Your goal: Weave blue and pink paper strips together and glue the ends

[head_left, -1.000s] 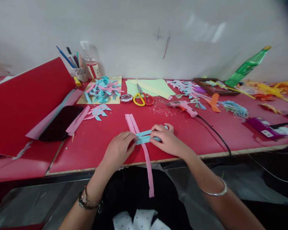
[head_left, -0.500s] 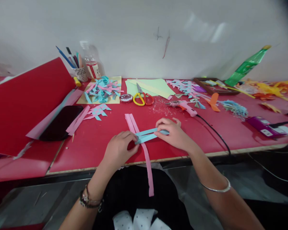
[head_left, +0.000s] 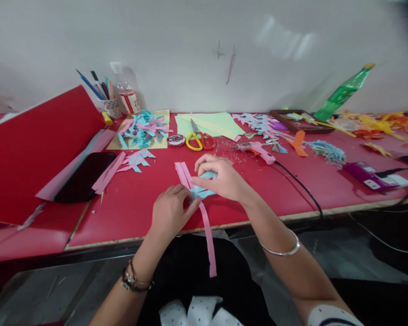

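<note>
My left hand (head_left: 172,208) is closed, its thumb and fingers pinching blue paper strips (head_left: 208,194) where they cross pink paper strips (head_left: 182,172). The pink strips lie on the red table beyond the hand, and one pink tail (head_left: 209,244) hangs over the front edge above my lap. Curled over the blue strips from the right, my right hand (head_left: 221,176) holds a bent-up blue part between thumb and fingers. Its palm and fingers hide some of the strips. Yellow-and-red scissors (head_left: 195,140) and a pink glue gun (head_left: 256,148) rest farther back.
A heap of blue and pink strips (head_left: 144,127), a woven piece (head_left: 138,159) and a black phone (head_left: 85,176) lie to the left, near a red board (head_left: 37,154). On the right are a wooden tray (head_left: 304,124), a green bottle (head_left: 343,93) and the glue gun's cord (head_left: 302,190).
My right hand has moved left along the blue strips to the crossing, folding the blue paper over. My left hand keeps its pinch at nearly the same spot.
</note>
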`<action>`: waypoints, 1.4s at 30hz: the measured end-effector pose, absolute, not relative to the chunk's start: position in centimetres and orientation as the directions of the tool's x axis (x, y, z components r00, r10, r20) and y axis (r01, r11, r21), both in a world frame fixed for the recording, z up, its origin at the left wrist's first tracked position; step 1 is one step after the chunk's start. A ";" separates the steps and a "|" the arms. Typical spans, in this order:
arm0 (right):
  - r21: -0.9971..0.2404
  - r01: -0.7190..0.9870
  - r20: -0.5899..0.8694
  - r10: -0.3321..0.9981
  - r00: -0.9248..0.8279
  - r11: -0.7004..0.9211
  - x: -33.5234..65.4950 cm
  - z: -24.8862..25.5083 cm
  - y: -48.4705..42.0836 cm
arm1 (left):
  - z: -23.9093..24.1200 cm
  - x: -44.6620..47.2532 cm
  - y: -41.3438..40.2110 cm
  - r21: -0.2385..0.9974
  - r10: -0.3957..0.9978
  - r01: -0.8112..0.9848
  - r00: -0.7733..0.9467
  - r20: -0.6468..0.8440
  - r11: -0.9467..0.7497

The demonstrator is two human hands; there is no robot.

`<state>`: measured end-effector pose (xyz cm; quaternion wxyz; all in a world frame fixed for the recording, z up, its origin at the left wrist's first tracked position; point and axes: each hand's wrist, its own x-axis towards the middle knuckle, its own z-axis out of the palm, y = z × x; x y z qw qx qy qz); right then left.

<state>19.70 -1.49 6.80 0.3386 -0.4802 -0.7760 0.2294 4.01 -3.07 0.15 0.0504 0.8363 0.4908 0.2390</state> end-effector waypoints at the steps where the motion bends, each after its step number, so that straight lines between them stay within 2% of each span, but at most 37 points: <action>1: -0.672 0.598 0.312 0.900 -0.306 0.436 19.7 7.0 -1.6 | 0.1 4.1 -3.1 0.298 0.849 0.814 0.391 0.355 -0.500; 7: -0.600 0.669 0.334 0.897 -0.289 0.439 21.3 6.8 -2.2 | 0.0 4.2 -3.1 0.251 0.863 0.853 0.360 0.354 -0.458; 14: -0.492 0.795 0.161 0.934 -0.319 0.356 24.4 5.0 -3.5 | 0.4 4.1 -3.0 0.288 0.883 0.846 0.370 0.288 -0.448; 19: -0.471 0.843 0.104 0.965 -0.240 0.260 25.4 3.3 -4.3 | 0.4 4.1 -3.0 0.356 0.899 0.832 0.344 0.269 -0.425; 23: -0.452 0.855 0.158 0.966 -0.205 0.256 25.0 2.4 -4.4 | 0.6 4.0 -3.1 0.370 0.919 0.848 0.300 0.254 -0.379; 29: -0.472 0.791 0.279 0.917 -0.285 0.389 23.2 1.3 -4.5 | 0.9 3.9 -3.3 0.404 0.933 0.844 0.280 0.228 -0.352; 35: -0.449 0.782 0.286 0.899 -0.333 0.432 22.1 0.4 -4.8 | 0.7 3.9 -3.3 0.483 0.950 0.819 0.244 0.196 -0.310; 42: -0.447 0.802 0.300 0.911 -0.283 0.397 22.1 0.4 -4.7 | 0.8 3.9 -3.3 0.465 0.952 0.832 0.243 0.187 -0.303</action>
